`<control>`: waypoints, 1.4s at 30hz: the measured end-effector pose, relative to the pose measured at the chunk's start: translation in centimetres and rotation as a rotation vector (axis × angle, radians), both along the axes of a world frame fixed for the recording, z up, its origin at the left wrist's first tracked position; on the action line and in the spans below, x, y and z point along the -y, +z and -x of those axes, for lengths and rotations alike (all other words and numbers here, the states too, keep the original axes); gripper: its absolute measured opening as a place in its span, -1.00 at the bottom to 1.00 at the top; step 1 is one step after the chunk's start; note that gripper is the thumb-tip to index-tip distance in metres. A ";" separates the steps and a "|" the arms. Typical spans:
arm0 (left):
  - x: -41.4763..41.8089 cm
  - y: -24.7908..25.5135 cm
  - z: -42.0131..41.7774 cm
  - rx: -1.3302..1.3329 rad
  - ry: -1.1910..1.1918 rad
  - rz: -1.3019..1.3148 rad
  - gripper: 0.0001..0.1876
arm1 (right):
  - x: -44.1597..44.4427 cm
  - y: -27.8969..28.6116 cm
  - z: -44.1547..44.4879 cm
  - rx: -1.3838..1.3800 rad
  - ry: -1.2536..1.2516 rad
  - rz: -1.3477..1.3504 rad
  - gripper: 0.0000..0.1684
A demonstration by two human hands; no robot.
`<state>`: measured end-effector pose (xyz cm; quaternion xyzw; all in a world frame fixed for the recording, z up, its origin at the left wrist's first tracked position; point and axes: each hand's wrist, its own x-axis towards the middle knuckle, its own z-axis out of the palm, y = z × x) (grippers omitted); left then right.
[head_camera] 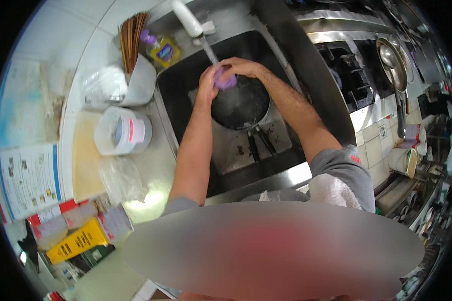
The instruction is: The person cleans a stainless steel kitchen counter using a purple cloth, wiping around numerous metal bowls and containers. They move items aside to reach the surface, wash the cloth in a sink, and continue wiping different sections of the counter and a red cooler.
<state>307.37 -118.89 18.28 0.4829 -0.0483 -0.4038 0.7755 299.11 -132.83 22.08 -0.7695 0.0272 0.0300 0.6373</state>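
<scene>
Both my left hand (pixel 208 82) and my right hand (pixel 241 67) grip a purple scrubber or cloth (pixel 225 78) between them, just under the faucet (pixel 188 19). Running water (pixel 209 49) falls onto them. Beneath and nearer to me, a dark round pan (pixel 241 105) rests in the metal sink (pixel 226 150). Two black handles (pixel 253 146) point towards me from it, so a second pan appears to be stacked there. My fingertips are partly hidden behind the purple material.
Left of the sink stand a yellow soap bottle (pixel 165 50) with a purple pump, a white container (pixel 141 82) holding a bundle of thin sticks (pixel 132 41), a clear plastic tub (pixel 111 131) and a plastic bag (pixel 121 180). A stove (pixel 346 75) and a pan with a ladle (pixel 393 67) lie to the right.
</scene>
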 end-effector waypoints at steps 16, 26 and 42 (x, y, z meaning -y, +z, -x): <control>-2.6 6.8 5.2 0.828 -0.144 -0.265 -0.74 | 6.3 1.7 -12.2 0.047 -0.832 -0.086 -0.33; -8.6 5.4 11.2 0.495 -0.537 0.020 -0.40 | -14.5 -4.4 14.6 -0.175 -0.045 -1.070 -0.38; -16.3 7.7 22.1 0.907 -0.572 -0.374 -0.56 | -31.8 2.7 24.2 -0.119 -1.067 0.316 -0.12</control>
